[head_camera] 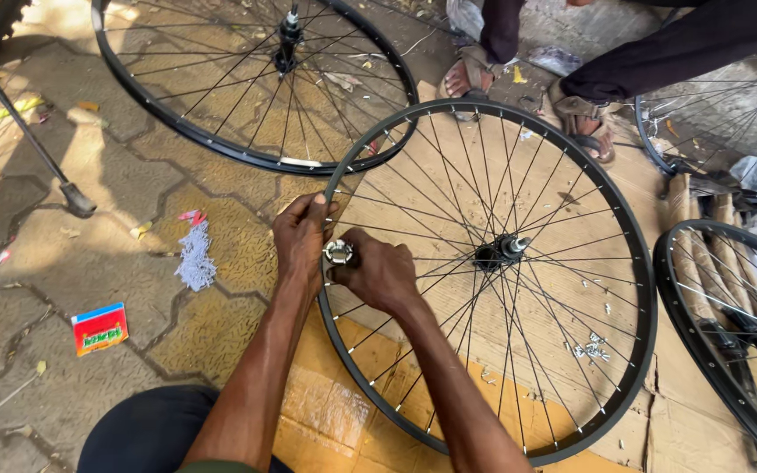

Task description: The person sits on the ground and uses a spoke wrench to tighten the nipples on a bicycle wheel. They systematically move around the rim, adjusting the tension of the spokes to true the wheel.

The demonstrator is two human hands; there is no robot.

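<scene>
Hands meet at the left edge of a black bicycle wheel [492, 263] that lies flat on sheets of cardboard [624, 438] spread over the paved floor [89, 263]. The left hand [301, 235] grips the wheel's rim, its fingers [315, 203] curled and pressed together over the edge. The right hand [377, 270] sits just beside it, its fingers closed around a small shiny metal tool [338, 253] held against the rim between the two hands. The wheel's hub [499, 252] stands upright in the middle, with thin spokes running out to the rim all round.

A second wheel [256, 79] lies on the floor beyond, its near edge tucked under or touching the first wheel's rim; which one is on top is hard to tell. More wheels [729, 333] lie at the right edge of the view. Another person's sandalled feet [527, 96] rest just past the far rim. On the paving to the left lie a small heap of pale spoke parts [194, 256], a red and blue packet [99, 328], and a dark stand leg [76, 200] well apart from the hands.
</scene>
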